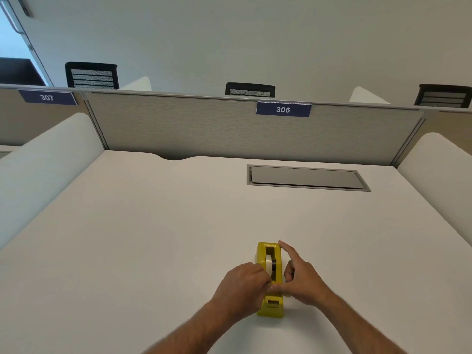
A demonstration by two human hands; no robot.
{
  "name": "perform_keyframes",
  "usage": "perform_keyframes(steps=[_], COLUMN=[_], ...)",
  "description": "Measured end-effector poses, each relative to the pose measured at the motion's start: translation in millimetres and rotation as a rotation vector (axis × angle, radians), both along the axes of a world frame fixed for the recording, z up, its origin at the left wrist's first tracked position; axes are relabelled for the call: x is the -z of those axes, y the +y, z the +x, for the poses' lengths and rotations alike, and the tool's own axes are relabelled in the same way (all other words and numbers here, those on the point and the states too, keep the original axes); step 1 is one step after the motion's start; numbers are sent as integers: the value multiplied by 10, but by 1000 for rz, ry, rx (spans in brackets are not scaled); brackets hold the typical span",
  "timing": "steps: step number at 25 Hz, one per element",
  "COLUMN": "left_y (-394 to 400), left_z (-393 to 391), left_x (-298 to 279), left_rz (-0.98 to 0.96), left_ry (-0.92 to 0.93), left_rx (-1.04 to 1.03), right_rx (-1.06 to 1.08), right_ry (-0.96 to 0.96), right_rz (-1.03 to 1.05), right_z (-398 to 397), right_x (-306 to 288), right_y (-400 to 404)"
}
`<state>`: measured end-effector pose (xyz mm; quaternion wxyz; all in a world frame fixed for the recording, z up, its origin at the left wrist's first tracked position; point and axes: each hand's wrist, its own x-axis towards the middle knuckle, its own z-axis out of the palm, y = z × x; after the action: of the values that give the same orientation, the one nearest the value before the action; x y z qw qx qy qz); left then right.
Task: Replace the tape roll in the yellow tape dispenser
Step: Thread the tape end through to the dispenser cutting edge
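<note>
- Your yellow tape dispenser (270, 306) stands upright on the white desk (153, 238), close to the near edge and a little right of centre, with its long axis running away from you.
- The tape roll (269, 263) sits on edge in the dispenser's open slot, pale tape wound around a dark core.
- Your left hand (242, 284) is against the dispenser's left side, fingers curled inward at the top of the body just behind the roll. They look to be pinching at the roll or the loose tape there, but the fingertips are bunched together and you cannot tell exactly what they hold.
- Your right hand (302, 279) is against the dispenser's right side: the index finger stretches forward along the upper right edge toward the far end, the other fingers are curled, and the thumb reaches across the top to meet your left fingers.
- Both forearms come in from the bottom of the view and converge on the dispenser.
- Farther back on the desk, right of centre, a grey cable-access hatch (306, 177) lies flush and closed.
- A grey partition (204, 129) backs the desk, carrying a blue tag reading 306 (283, 109); another tag reading 307 (47, 97) hangs on the next panel to the left.
- Three black mesh chair backs (92, 75) show above the partition.
</note>
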<state>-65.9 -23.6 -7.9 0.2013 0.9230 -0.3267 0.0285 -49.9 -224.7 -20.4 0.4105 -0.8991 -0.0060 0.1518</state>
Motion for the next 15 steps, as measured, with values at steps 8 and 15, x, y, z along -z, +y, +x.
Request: perform_keyframes(steps=[8,15], left_y=[-10,-62], left_z=[-134,-244], left_x=[32,-74], left_rz=[-46,6], left_ry=[-105,-136], left_rx=[9,49], right_rx=[-25,11], right_ry=[51,57], right_rz=[-13,-14], right_z=[30,-3], right_x=[-101,-126], right_y=[-9,23])
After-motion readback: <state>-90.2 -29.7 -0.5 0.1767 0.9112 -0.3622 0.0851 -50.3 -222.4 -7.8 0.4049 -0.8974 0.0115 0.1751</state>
